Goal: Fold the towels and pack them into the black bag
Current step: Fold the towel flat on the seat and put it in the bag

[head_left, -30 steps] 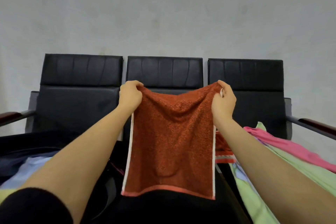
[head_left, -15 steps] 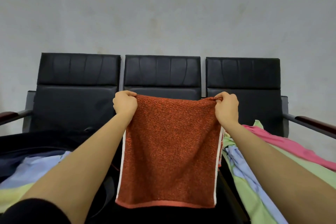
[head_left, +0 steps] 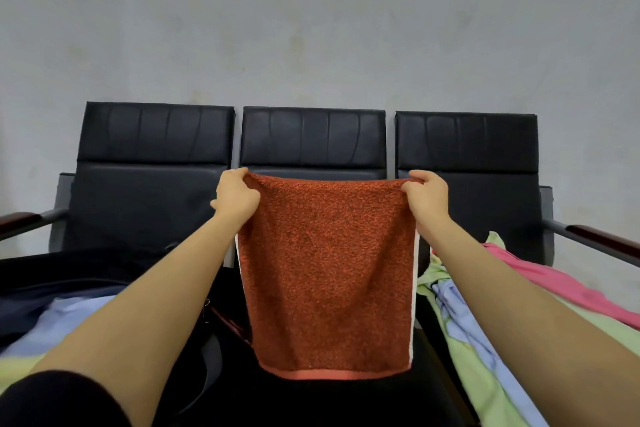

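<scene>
The person holds a rust-red towel (head_left: 325, 274) up in the air, stretched flat in front of the middle black chair (head_left: 313, 139). The left hand (head_left: 235, 198) pinches the top left corner with curled fingers, and the right hand (head_left: 427, 199) pinches the top right corner the same way. The towel hangs straight down (its bottom edge has a lighter pink band). Low on the left sits the black bag (head_left: 52, 274), with light blue cloth (head_left: 69, 319) lying in it. On the right lies a pile of green, blue and pink towels (head_left: 485, 333).
</scene>
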Demonstrator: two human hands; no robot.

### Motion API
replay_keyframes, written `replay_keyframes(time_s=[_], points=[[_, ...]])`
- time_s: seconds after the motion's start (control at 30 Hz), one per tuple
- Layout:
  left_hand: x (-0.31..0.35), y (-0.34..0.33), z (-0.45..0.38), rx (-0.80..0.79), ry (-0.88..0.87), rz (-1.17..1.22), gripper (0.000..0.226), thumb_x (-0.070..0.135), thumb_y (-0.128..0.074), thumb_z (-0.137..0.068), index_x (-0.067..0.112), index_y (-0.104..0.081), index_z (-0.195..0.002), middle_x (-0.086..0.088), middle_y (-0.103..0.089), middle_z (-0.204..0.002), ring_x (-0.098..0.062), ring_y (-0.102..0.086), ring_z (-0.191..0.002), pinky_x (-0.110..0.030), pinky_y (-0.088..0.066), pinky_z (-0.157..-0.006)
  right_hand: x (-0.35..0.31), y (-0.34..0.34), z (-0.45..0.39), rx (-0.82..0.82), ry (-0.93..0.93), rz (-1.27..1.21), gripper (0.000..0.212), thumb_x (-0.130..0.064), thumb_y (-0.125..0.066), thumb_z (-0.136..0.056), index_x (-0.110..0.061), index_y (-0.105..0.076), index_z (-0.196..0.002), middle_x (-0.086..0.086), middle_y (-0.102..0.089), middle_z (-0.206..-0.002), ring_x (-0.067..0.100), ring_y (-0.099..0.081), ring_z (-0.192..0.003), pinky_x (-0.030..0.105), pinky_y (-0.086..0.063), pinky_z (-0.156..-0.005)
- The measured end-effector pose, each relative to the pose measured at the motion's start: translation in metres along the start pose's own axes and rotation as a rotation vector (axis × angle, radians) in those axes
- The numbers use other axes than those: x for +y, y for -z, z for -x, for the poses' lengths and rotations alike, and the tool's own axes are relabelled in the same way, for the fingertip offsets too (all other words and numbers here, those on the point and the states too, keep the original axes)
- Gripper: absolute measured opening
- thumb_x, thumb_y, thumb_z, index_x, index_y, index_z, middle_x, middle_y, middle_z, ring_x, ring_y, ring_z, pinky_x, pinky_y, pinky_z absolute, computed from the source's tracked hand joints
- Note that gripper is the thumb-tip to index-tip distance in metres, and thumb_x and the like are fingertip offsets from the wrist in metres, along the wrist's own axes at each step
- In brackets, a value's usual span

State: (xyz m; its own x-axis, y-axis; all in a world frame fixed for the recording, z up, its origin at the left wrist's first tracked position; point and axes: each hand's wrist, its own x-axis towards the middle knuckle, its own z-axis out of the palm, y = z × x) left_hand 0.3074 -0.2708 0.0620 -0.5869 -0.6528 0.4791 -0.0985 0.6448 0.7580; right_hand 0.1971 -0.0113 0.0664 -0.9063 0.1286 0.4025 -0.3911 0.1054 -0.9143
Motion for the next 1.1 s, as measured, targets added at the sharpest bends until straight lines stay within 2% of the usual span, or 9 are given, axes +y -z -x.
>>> replay_keyframes(time_s=[0.1,0.2,0.27,0.53,0.63,0.73,0.87,0.97,1.1], points=[[0.007,0.006,0.002,-0.056,-0.078,-0.136,0.013,-0.008,-0.04,-0.076,0.0,-0.05,-0.081,-0.019,-0.044,-0.107,-0.028,-0.049,-0.079,-0.034,-0.044,-0.076,-0.004,0.001,0.0,-0.046,0.133,0.27,0.047,0.005,-0.046,-0.083,-0.004,-0.053,-0.129,0.014,-0.056,-0.127,0.027,-0.052,-0.118,0.026,-0.039,-0.097],[0.012,0.011,-0.002,0.01,-0.116,-0.145,0.03,-0.012,-0.038,-0.077,0.011,-0.03,-0.06,-0.017,-0.04,-0.088,-0.02,-0.037,-0.064,-0.027,-0.028,-0.05,-0.005,0.006,0.0,0.047,0.235,0.397,0.035,0.009,-0.045,-0.082,0.0,-0.066,-0.11,0.019,-0.062,-0.113,0.03,-0.057,-0.105,0.015,-0.033,-0.076],[0.01,0.012,-0.006,0.053,-0.14,-0.117,0.032,-0.012,-0.038,-0.076,0.012,-0.029,-0.058,-0.015,-0.039,-0.079,-0.023,-0.039,-0.066,-0.027,-0.023,-0.046,-0.004,0.009,-0.002,0.095,0.268,0.387,0.031,0.007,-0.046,-0.084,-0.001,-0.07,-0.101,0.019,-0.065,-0.106,0.03,-0.06,-0.099,0.017,-0.034,-0.074],[0.009,0.014,-0.011,0.103,-0.025,0.058,0.023,-0.013,-0.039,-0.073,0.008,-0.041,-0.065,-0.011,-0.042,-0.067,-0.024,-0.038,-0.065,-0.026,-0.033,-0.058,-0.008,0.01,0.002,0.177,0.11,0.072,0.023,-0.004,-0.058,-0.089,-0.009,-0.07,-0.108,0.008,-0.068,-0.108,0.022,-0.06,-0.106,0.022,-0.042,-0.086],[0.01,0.015,-0.01,0.101,0.06,0.142,0.027,-0.012,-0.04,-0.079,0.003,-0.063,-0.085,-0.016,-0.06,-0.088,-0.031,-0.053,-0.09,-0.029,-0.042,-0.079,-0.007,0.004,0.003,0.212,0.031,-0.067,0.021,-0.003,-0.059,-0.089,-0.008,-0.07,-0.106,0.009,-0.067,-0.105,0.02,-0.062,-0.099,0.025,-0.047,-0.088],[0.013,0.017,-0.006,0.135,0.068,0.169,0.042,-0.012,-0.041,-0.084,-0.001,-0.061,-0.119,-0.018,-0.059,-0.123,-0.032,-0.053,-0.117,-0.029,-0.041,-0.094,-0.007,0.0,0.005,0.226,-0.004,-0.123,0.022,-0.002,-0.058,-0.09,-0.007,-0.069,-0.108,0.011,-0.067,-0.109,0.019,-0.06,-0.097,0.026,-0.047,-0.087],[0.011,0.022,-0.008,0.156,0.004,0.112,0.034,-0.014,-0.038,-0.079,0.004,-0.067,-0.081,-0.012,-0.06,-0.079,-0.027,-0.056,-0.083,-0.029,-0.045,-0.072,-0.008,0.003,0.006,0.162,0.077,0.045,0.029,0.001,-0.051,-0.09,0.003,-0.063,-0.116,0.019,-0.063,-0.118,0.03,-0.058,-0.111,0.032,-0.044,-0.093],[0.008,0.021,-0.015,0.165,-0.041,0.038,0.032,-0.014,-0.038,-0.077,-0.006,-0.068,-0.085,-0.019,-0.064,-0.081,-0.03,-0.06,-0.078,-0.035,-0.051,-0.07,-0.009,0.005,0.007,0.093,0.122,0.189,0.042,0.004,-0.047,-0.087,0.001,-0.055,-0.129,0.018,-0.058,-0.128,0.03,-0.053,-0.119,0.032,-0.04,-0.101],[0.002,0.016,-0.019,0.166,-0.087,-0.097,0.025,-0.011,-0.04,-0.079,-0.01,-0.065,-0.083,-0.024,-0.064,-0.084,-0.037,-0.062,-0.082,-0.046,-0.054,-0.069,-0.001,0.006,0.005,0.096,0.21,0.338,0.026,0.001,-0.047,-0.091,0.004,-0.065,-0.109,0.019,-0.063,-0.112,0.031,-0.058,-0.106,0.025,-0.039,-0.083]])
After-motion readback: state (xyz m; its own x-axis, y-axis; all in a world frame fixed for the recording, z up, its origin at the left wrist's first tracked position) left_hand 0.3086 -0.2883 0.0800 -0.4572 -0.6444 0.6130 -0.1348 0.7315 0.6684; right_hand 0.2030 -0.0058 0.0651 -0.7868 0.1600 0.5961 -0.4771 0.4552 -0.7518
